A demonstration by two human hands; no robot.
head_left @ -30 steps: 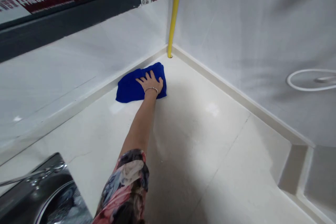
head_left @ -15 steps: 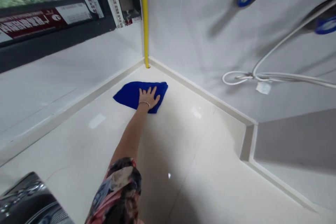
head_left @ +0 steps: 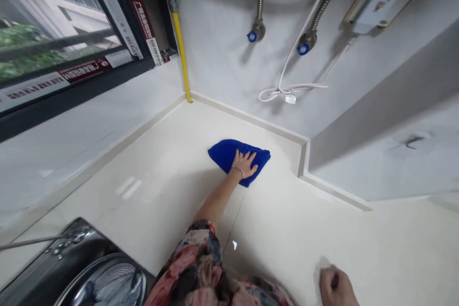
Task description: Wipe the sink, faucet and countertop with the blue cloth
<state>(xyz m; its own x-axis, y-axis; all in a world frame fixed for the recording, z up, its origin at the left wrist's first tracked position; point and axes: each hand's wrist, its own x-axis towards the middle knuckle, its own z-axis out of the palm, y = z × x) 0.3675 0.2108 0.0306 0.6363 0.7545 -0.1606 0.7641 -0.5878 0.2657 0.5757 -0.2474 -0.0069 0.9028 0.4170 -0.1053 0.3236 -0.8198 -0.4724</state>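
A folded blue cloth (head_left: 224, 152) lies flat on the pale countertop (head_left: 172, 172). On top of it rests my left hand (head_left: 244, 164), palm down with the fingers spread, and a thin bracelet circles the wrist. My right hand (head_left: 336, 286) is at the bottom right edge, curled into a loose fist against the countertop, and I see nothing in it. Part of that hand is cut off by the frame.
A metal sink (head_left: 82, 244) with a round strainer basket (head_left: 107, 277) is at lower left. A yellow pipe (head_left: 182, 57) runs down into the corner. Valves with blue caps (head_left: 253, 36), a looped white cable (head_left: 287, 90) and a socket (head_left: 380, 7) are on the wall. A raised edge borders the countertop.
My left hand and the cloth have slid away from the corner by the yellow pipe, rightward along the countertop. My right hand has come into view, and the camera view has shifted.
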